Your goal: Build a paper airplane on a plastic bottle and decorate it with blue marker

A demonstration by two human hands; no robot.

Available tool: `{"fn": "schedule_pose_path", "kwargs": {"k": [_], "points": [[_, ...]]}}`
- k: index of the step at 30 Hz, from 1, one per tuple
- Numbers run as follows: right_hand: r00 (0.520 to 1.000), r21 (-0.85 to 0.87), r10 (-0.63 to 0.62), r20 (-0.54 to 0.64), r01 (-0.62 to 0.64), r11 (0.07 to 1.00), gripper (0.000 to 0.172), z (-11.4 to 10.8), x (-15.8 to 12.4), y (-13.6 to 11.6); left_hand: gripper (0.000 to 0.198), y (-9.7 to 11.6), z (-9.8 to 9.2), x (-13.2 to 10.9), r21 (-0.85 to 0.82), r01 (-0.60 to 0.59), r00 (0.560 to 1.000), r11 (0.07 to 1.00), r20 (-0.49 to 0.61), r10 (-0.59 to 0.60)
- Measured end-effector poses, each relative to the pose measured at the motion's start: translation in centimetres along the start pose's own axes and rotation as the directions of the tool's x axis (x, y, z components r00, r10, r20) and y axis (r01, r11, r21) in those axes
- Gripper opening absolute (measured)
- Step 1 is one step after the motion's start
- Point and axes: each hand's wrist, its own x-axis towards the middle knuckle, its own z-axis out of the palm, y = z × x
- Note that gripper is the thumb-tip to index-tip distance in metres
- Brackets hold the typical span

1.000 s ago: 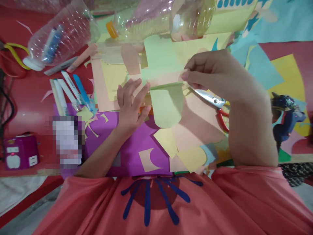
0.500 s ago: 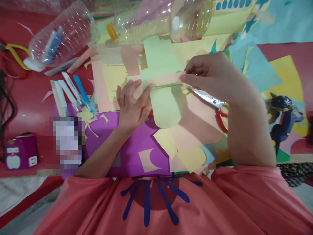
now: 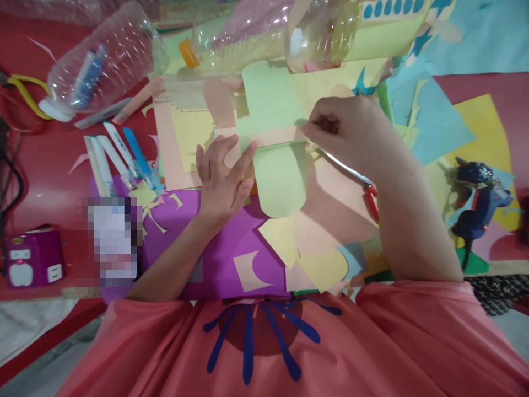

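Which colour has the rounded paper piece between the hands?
The rounded paper piece is light green; head view.

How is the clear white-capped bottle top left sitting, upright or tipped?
Tipped. The bottle lies on its side on the red table, with its white cap pointing lower left. A blue marker shows inside.

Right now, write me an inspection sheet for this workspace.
Surface: red table, mostly covered by coloured paper.
Job's things: green paper piece with a rounded end; peach strip laid across its top.
Clutter: plastic bottles, markers, scissors partly under the right forearm, glue gun, paper scraps.
Hands: left hand flat, fingers pressing the strip's left end; right hand pinching its right end.
Cables: black cable at the left edge, near a purple socket block.
Surroundings: grey floor below the table edge.
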Motion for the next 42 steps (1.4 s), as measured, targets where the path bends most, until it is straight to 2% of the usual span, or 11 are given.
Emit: {"fn": "schedule_pose_path", "kwargs": {"k": [5,9,14,20,24,27,28,30,32,39,42], "points": [[0.993,-0.078,0.067,-0.102,-0.075,0.994,0.036,0.0,0.2,0.1,0.052,0.1,-0.2,0.0,-0.026,0.074,0.996,0.997,0.061,-0.072],[0.97,0.008,-0.079,-0.229,0.083,0.996,0.023,0.3,0.5,0.8,0.049,0.2,-0.4,0.1,-0.048,0.11,0.991,0.993,0.077,-0.106],[0.988,0.036,-0.129,-0.087,0.132,0.991,0.015,1.2,0.7,1.7,0.045,0.3,-0.7,0.3,-0.058,0.141,0.99,0.988,-0.014,-0.142],[0.974,0.061,-0.204,-0.097,0.21,0.976,0.017,3.8,0.4,2.1,0.041,1.1,-1.4,0.3,0.029,0.017,0.997,0.999,-0.079,-0.015],[0.957,0.025,-0.273,-0.096,0.277,0.961,0.023,5.2,0.3,2.4,0.034,1.1,-1.7,0.4,0.013,-0.031,0.96,0.999,-0.277,0.033],[0.948,0.017,-0.311,-0.074,0.313,0.95,0.023,5.2,0.3,2.4,0.04,0.3,-1.5,0.6,-0.12,0.084,0.886,0.989,-0.445,-0.13],[0.944,0.017,-0.322,-0.067,0.323,0.946,0.022,5.1,0.3,2.4,0.047,-0.2,-1.4,0.7,-0.171,0.122,0.875,0.978,-0.446,-0.187],[0.941,0.005,-0.333,-0.059,0.334,0.942,0.021,4.8,0.2,2.2,0.063,-0.9,-1.0,0.7,-0.284,0.106,0.931,0.953,-0.308,-0.196],[0.94,-0.027,-0.337,-0.062,0.336,0.942,0.024,4.5,0.1,1.9,0.068,-1.2,-0.6,0.6,-0.287,0.149,0.949,0.946,-0.226,-0.218],[0.948,-0.115,-0.265,-0.177,0.247,0.962,0.036,6.1,-1.1,0.5,0.064,-0.2,-0.4,0.2,-0.186,0.28,0.931,0.942,-0.187,-0.313],[0.95,-0.13,-0.224,-0.216,0.2,0.971,0.046,7.2,-1.4,0.4,0.079,0.0,-0.2,0.4,-0.204,0.289,0.923,0.935,-0.199,-0.329]]}}
